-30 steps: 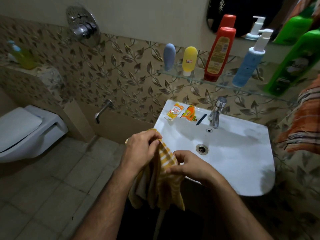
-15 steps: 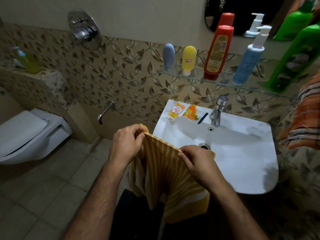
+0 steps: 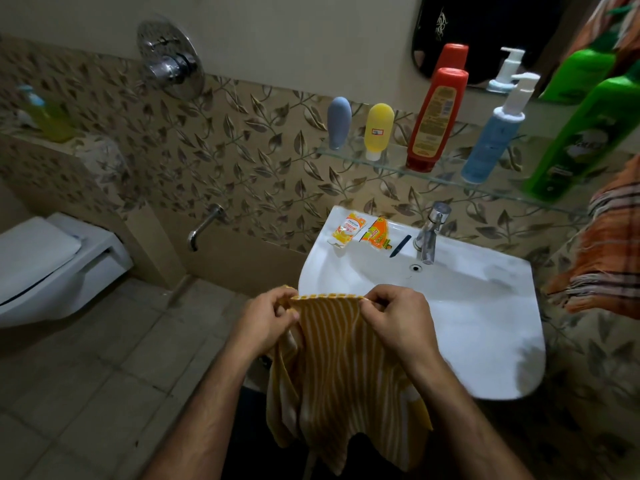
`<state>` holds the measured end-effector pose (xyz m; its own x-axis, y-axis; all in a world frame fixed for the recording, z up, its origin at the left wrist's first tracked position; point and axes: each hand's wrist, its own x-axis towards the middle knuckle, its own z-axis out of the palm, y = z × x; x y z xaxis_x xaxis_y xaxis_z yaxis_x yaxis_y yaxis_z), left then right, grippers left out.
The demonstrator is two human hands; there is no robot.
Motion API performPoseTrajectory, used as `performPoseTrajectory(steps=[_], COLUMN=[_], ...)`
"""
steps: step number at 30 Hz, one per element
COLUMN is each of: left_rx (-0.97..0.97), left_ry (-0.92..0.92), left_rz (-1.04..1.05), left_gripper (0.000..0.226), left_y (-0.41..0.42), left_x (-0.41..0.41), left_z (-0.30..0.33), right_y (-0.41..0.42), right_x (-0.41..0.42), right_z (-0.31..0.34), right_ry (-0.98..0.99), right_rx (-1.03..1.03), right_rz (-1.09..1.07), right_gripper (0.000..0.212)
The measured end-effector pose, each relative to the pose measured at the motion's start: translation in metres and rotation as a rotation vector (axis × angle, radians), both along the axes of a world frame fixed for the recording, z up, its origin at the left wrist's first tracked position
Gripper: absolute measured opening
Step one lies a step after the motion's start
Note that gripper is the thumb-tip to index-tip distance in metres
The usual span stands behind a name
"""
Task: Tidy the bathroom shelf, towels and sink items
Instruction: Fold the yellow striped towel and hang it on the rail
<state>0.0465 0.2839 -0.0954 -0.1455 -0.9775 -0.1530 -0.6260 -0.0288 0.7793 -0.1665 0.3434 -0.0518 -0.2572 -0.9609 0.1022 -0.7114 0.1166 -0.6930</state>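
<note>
A yellow towel with white stripes [image 3: 341, 375] hangs in front of the white sink [image 3: 485, 317]. My left hand [image 3: 265, 323] pinches its top left corner and my right hand [image 3: 398, 322] pinches the top right corner, so the upper edge is stretched flat between them. Two orange sachets [image 3: 348, 228] [image 3: 377, 233] and a dark narrow item [image 3: 400, 245] lie on the sink's back rim beside the tap [image 3: 429, 233]. On the glass shelf [image 3: 446, 180] stand a grey tube [image 3: 338, 123], a yellow tube [image 3: 378, 129], a red bottle [image 3: 434, 123], a blue pump bottle [image 3: 493, 140] and a green bottle [image 3: 575, 143].
An orange checked towel [image 3: 602, 247] hangs at the right edge. A white toilet [image 3: 48, 265] sits at the left, with a wall spout [image 3: 204, 230] and a shower mixer [image 3: 169, 64] on the leaf-patterned tiles. A mirror [image 3: 485, 29] is above the shelf. Grey floor tiles lie lower left.
The bunched towel has been spread out: my hands moved apart along its top edge and now hold it flat by both corners. The view shifted slightly.
</note>
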Motion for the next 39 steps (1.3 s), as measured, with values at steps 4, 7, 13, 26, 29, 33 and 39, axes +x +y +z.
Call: performPoseTrajectory(steps=[4, 7, 13, 26, 29, 33, 39], left_rx=[0.060, 0.048, 0.110, -0.180, -0.144, -0.149, -0.157], left_ry=[0.100, 0.126, 0.225, -0.187, -0.234, -0.265, -0.284], left_rz=[-0.092, -0.197, -0.422, 0.059, 0.076, 0.103, 0.115], left_gripper=[0.073, 0.081, 0.048, 0.017, 0.017, 0.017, 0.017], left_y=[0.012, 0.017, 0.010, 0.007, 0.008, 0.006, 0.005], left_x=[-0.006, -0.011, -0.025, -0.021, -0.021, -0.016, -0.018], left_z=[-0.009, -0.002, 0.020, 0.050, 0.050, 0.054, 0.057], right_y=[-0.005, -0.006, 0.000, 0.012, 0.015, 0.023, 0.017], right_x=[0.006, 0.009, 0.014, -0.015, -0.011, 0.002, 0.010], right_z=[-0.003, -0.004, -0.001, 0.008, 0.011, 0.010, 0.007], right_ry=[0.121, 0.228, 0.323, 0.123, 0.166, 0.355, 0.653], right_rx=[0.009, -0.007, -0.024, 0.294, 0.211, 0.169, 0.211], right_rz=[0.038, 0.166, 0.401, 0.232, 0.242, 0.197, 0.211], right_gripper=[0.013, 0.017, 0.025, 0.010, 0.013, 0.012, 0.021])
